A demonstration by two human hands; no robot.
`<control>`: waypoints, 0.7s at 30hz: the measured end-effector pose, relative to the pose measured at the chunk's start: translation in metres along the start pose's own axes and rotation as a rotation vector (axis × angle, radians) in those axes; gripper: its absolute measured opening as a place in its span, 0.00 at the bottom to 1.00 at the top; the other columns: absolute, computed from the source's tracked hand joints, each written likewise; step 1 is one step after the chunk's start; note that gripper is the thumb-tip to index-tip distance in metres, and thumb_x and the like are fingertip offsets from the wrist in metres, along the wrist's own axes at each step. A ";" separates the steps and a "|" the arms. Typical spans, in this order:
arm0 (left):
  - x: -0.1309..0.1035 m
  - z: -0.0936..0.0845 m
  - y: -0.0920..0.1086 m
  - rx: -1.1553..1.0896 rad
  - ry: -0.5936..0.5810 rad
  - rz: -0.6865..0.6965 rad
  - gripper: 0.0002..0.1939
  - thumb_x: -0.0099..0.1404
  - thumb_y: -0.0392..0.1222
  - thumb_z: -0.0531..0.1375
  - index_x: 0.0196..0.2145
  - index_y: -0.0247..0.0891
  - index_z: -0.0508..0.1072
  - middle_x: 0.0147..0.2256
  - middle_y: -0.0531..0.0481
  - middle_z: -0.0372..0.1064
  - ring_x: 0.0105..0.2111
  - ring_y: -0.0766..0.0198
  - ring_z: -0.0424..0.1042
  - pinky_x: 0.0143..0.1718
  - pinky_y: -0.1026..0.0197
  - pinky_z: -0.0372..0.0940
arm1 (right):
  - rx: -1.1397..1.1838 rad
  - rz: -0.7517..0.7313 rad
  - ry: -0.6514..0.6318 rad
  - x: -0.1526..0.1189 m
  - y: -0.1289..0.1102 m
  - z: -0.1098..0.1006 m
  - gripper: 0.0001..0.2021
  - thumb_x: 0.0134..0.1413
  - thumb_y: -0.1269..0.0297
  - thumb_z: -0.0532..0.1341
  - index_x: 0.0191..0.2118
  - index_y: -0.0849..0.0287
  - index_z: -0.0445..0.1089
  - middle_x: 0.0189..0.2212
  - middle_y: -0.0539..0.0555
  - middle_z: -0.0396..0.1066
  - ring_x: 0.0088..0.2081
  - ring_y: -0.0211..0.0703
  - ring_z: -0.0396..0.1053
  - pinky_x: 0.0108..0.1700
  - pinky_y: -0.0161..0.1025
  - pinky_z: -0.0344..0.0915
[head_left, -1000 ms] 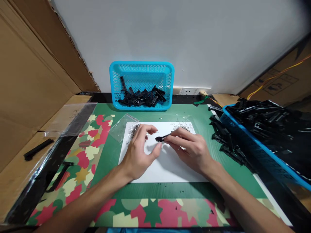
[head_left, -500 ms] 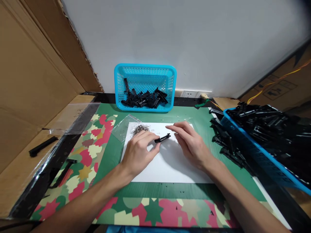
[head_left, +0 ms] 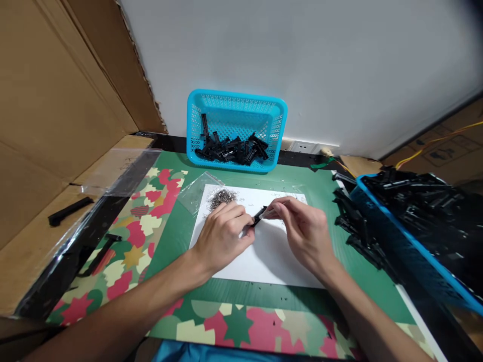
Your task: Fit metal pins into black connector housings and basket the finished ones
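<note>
Over a white sheet of paper (head_left: 241, 264), my left hand (head_left: 222, 234) pinches a slim black plastic part (head_left: 257, 216) between thumb and fingertips. The part is tilted, its far end pointing up and to the right. My right hand (head_left: 302, 223) has its thumb and fingers drawn together at that far end. Whether its fingertips grip the part or some tiny piece is too small to tell. A pile of tiny metallic pieces (head_left: 223, 197) lies on the paper's upper left, just beyond my left hand. More tiny bits are scattered at the paper's upper right.
A blue basket (head_left: 237, 94) with several black parts stands against the wall. At right, a larger blue basket (head_left: 418, 234) is heaped with black parts, and loose ones (head_left: 356, 221) lie beside it. A clear plastic bag (head_left: 198, 191) lies left of the paper; cardboard (head_left: 56, 100) rises at left.
My right hand has moved to the far end of the black part and its fingers have closed there. The part now tilts more steeply. The camera view has shifted slightly.
</note>
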State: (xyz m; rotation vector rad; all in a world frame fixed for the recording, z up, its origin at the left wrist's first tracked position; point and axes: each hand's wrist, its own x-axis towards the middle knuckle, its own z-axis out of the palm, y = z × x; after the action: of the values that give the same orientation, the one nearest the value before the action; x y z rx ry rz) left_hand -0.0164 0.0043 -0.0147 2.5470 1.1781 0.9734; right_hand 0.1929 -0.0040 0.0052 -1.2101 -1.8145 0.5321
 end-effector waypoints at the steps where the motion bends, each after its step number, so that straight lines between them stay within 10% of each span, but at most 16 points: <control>1: 0.000 0.000 0.000 0.001 0.000 0.001 0.03 0.65 0.30 0.65 0.35 0.35 0.78 0.32 0.51 0.74 0.37 0.58 0.71 0.40 0.55 0.63 | 0.012 0.024 -0.019 0.000 -0.001 0.003 0.12 0.75 0.60 0.57 0.39 0.57 0.74 0.33 0.52 0.79 0.33 0.41 0.79 0.39 0.36 0.73; 21: -0.001 0.005 -0.002 -0.172 0.010 -0.043 0.05 0.62 0.28 0.65 0.31 0.35 0.78 0.29 0.50 0.73 0.33 0.61 0.73 0.34 0.60 0.67 | -0.191 -0.111 -0.042 0.000 -0.005 0.014 0.14 0.73 0.66 0.59 0.31 0.58 0.71 0.26 0.50 0.74 0.25 0.36 0.66 0.31 0.34 0.60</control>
State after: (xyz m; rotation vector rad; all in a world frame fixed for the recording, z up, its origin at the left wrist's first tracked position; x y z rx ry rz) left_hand -0.0150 0.0060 -0.0196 2.3769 1.0961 1.0309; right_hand 0.1790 -0.0045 0.0016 -1.2224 -1.9915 0.3295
